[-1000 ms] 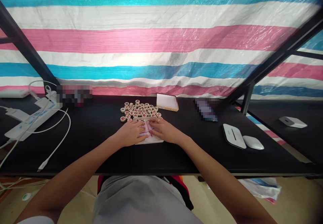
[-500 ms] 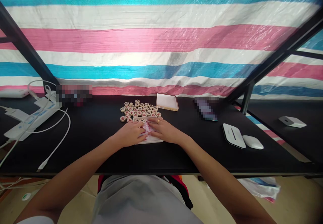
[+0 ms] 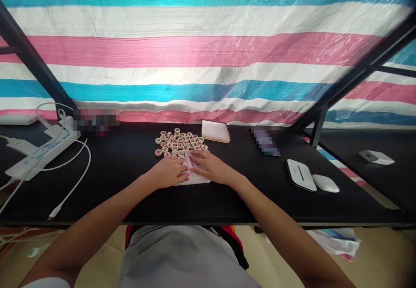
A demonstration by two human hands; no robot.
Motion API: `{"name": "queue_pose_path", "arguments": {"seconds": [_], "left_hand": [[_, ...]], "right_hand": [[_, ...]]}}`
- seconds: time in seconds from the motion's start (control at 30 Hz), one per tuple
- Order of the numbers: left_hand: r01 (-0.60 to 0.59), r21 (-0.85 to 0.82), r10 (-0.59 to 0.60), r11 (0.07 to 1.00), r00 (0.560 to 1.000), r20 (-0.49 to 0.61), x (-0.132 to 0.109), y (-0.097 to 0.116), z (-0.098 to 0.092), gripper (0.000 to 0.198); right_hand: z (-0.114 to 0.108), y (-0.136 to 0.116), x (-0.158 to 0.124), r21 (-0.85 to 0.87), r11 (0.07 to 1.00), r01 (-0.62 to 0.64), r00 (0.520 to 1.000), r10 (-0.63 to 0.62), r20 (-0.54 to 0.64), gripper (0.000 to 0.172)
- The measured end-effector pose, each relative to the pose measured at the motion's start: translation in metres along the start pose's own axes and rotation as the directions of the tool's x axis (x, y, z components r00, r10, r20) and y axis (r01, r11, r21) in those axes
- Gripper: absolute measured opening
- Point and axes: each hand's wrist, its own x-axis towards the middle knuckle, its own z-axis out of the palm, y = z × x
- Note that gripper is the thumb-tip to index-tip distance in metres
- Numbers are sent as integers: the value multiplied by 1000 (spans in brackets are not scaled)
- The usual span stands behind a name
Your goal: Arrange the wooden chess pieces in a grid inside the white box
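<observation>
A folded white sheet with pink lines (image 3: 192,179) lies on the black table (image 3: 130,184) in front of me. My left hand (image 3: 169,169) rests on its left part, fingers curled over the paper. Pressing on its right part is my right hand (image 3: 208,166), fingers laid flat and close together. The fingertips of both hands meet over the sheet's middle. Just beyond them sits a cluster of round wooden game pieces (image 3: 178,143) with red and black marks. A small white box (image 3: 215,131) stands behind the pieces to the right.
A white power strip (image 3: 39,153) with white cables (image 3: 74,166) lies at the left. Two white devices (image 3: 312,177) sit at the right. A striped tarpaulin (image 3: 208,54) hangs behind the table, flanked by black frame bars (image 3: 32,58). A second black table (image 3: 373,158) stands at the right.
Both hands have drawn closer together over the sheet, covering more of its pink-lined middle. The pieces and the box have not moved.
</observation>
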Motion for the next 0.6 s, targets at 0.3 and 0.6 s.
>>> {"name": "queue_pose_path", "arguments": {"seconds": [0.3, 0.6], "left_hand": [[1, 32, -3, 1000, 999, 40, 0, -1, 0, 28], [-14, 37, 13, 999, 999, 45, -1, -1, -3, 27]], "right_hand": [[-4, 8, -1, 39, 997, -69, 984, 74, -163, 25], [-5, 55, -9, 28, 958, -285, 914, 280, -293, 28]]}}
